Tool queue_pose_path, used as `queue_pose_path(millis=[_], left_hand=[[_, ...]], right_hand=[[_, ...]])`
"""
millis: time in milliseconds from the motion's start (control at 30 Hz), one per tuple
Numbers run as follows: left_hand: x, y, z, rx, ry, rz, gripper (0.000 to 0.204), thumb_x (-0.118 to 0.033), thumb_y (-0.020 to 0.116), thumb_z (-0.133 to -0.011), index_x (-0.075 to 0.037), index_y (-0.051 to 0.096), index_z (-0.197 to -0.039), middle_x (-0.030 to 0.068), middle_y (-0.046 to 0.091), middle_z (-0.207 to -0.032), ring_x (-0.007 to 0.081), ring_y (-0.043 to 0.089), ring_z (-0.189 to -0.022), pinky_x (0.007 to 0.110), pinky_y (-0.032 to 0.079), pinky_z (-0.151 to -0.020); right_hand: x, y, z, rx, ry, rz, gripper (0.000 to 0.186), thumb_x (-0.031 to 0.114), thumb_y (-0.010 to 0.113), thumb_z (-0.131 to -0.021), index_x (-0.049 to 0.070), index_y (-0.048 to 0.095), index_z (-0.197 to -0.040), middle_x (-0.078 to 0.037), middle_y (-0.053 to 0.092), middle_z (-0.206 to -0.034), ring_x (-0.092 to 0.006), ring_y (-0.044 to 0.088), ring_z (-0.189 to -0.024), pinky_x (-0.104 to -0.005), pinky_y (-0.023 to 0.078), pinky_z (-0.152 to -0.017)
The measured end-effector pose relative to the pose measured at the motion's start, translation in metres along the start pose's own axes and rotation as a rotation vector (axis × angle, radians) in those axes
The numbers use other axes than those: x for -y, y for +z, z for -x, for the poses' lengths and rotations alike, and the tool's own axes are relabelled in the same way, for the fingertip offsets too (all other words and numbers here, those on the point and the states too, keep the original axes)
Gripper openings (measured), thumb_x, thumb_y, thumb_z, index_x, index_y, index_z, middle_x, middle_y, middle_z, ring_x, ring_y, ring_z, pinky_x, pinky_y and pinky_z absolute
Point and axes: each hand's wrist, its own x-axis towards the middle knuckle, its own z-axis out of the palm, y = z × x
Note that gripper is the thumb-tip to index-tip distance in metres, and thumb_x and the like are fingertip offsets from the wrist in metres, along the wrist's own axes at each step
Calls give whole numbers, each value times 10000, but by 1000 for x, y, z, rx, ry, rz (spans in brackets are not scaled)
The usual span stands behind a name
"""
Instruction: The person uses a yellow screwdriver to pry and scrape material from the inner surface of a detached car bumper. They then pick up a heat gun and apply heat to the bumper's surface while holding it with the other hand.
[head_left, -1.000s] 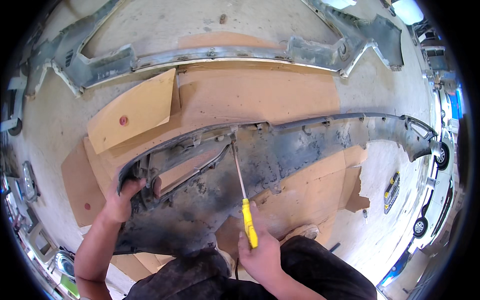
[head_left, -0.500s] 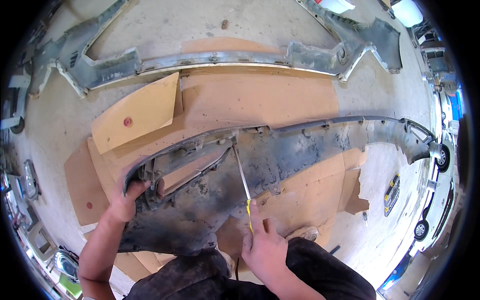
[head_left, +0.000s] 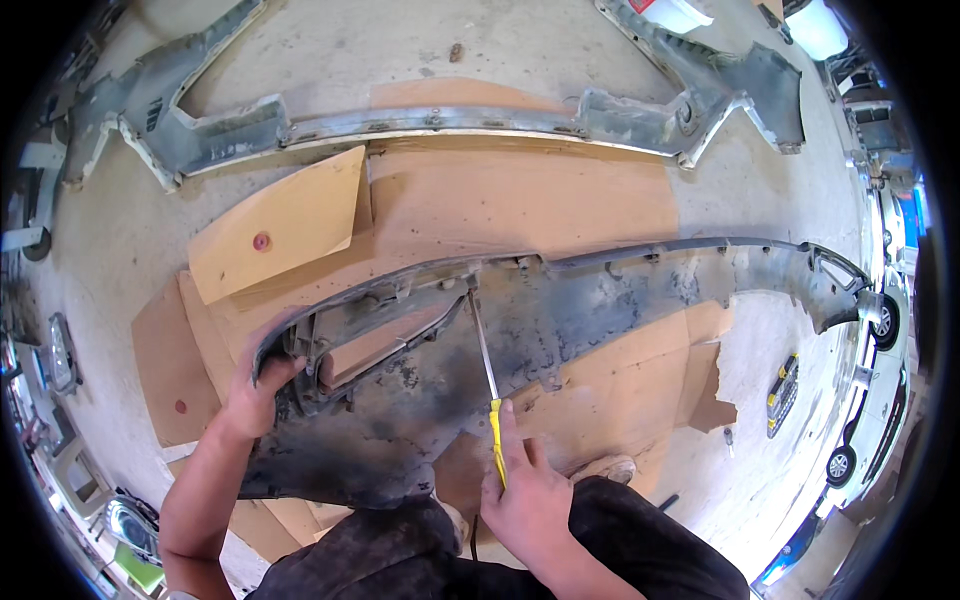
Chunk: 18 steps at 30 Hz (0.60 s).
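A long dark bumper cover [head_left: 590, 310], its dirty inner face toward me, stretches across in front of my knees. My left hand [head_left: 257, 392] is closed round its left end, beside the slot-shaped opening. In my right hand [head_left: 528, 492] is a long screwdriver [head_left: 486, 350] with a yellow handle, the index finger laid along it. The metal shaft slants up and away, and its tip meets the bumper by a small bracket at the right end of the opening. The exact spot under the tip is too small to make out.
Flattened cardboard [head_left: 520, 190] lies under and beyond the bumper. A second bumper [head_left: 430, 122] rests across the floor at the far side. To the right sits a grey and yellow tool case [head_left: 783, 395]. A headlight [head_left: 133, 527] is at lower left.
The right hand has turned slightly, showing more of the yellow handle. The screwdriver tip stays at the same place on the bumper, and the left hand keeps its grip.
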Motion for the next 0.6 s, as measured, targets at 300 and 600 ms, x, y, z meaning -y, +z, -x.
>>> queue_pose_path(millis=[300, 600], left_hand=[[-1, 1, 3, 1, 3, -56, 515, -98, 510, -731, 65, 461, -1217, 120, 592, -760, 193, 569, -680, 294, 457, -657], [-5, 4, 3, -10, 17, -69, 527, -142, 534, -727, 56, 473, -1212, 110, 594, -768, 185, 577, -689, 293, 457, -675]], right_hand=[[13, -1, -8, 60, 420, -759, 454, 245, 530, -913, 27, 414, -1294, -98, 539, -846, -160, 484, -502, -292, 395, -426], [-6, -4, -14, 172, 272, -521, 488, 208, 562, -907, -12, 422, -1320, -123, 612, -903, -194, 620, -740, -330, 504, -657]])
